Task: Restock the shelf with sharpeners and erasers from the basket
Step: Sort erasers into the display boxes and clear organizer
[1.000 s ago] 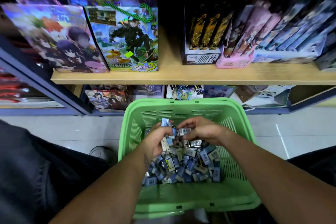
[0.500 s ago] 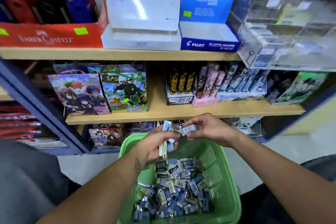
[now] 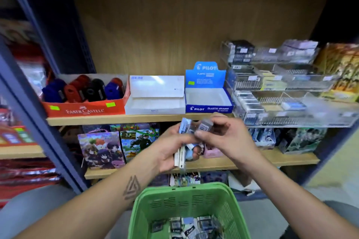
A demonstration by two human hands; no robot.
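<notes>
My left hand [image 3: 171, 149] grips a stack of small wrapped erasers [image 3: 181, 158] in front of the shelves. My right hand [image 3: 223, 137] pinches one wrapped eraser [image 3: 204, 127] right beside that stack, fingertips touching the left hand. Below them the green basket [image 3: 155, 211] holds several more wrapped erasers [image 3: 186, 227]. On the upper shelf stands an empty blue Pilot eraser box [image 3: 208, 103], an empty white box [image 3: 155, 97] to its left, and a red Faber-Castell box [image 3: 85, 109] with several sharpeners [image 3: 83, 89].
A clear plastic tiered display [image 3: 291, 99] with small packs fills the shelf's right side. Illustrated boxes [image 3: 101, 149] stand on the lower wooden shelf [image 3: 281, 159]. A dark blue upright post [image 3: 37, 112] frames the left.
Both hands have risen out of the basket with the erasers, up to the level of the shelves. The view has tilted upward, showing the upper shelf and its boxes.
</notes>
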